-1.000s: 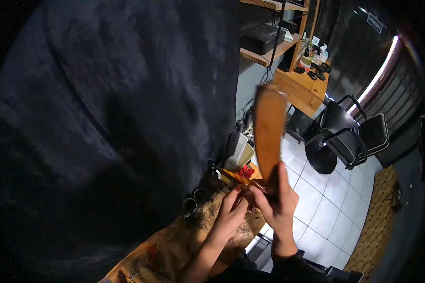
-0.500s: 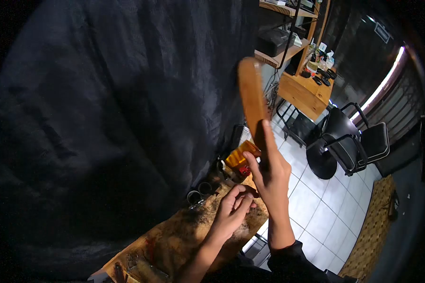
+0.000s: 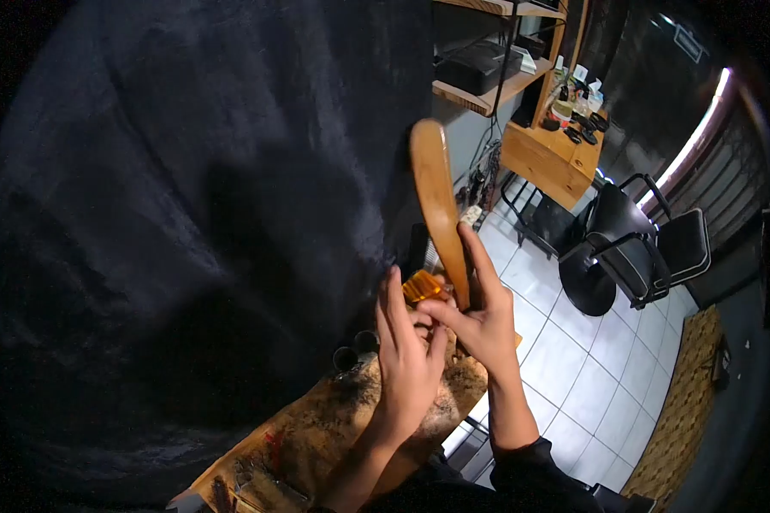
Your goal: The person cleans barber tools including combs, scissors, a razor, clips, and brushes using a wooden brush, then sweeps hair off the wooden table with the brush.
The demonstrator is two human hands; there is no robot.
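Note:
A long wooden paddle-shaped piece [image 3: 436, 184] with a rounded top stands tilted in front of me, its lower end against the palm of my right hand [image 3: 485, 321]. My right hand is closed round that lower end, thumb pointing left. An amber translucent piece [image 3: 421, 286] shows between the two hands, near the right thumb. My left hand [image 3: 408, 368] is just left of it with fingers raised and apart; whether its fingertips touch the amber piece is hard to tell. Below both hands lies a stained wooden workbench [image 3: 316, 432].
Two metal rings [image 3: 345, 357] sit at the bench's back edge, by a dark curtain [image 3: 188, 214]. Tools lie at the bench's lower left. Farther right are a wooden desk [image 3: 547, 162] with bottles, a shelf [image 3: 496, 92], black chairs [image 3: 616, 235] and a woven mat [image 3: 680, 410].
My left hand has risen and its fingers have spread beside the amber piece. The wooden piece has shifted left and now leans with its top to the left.

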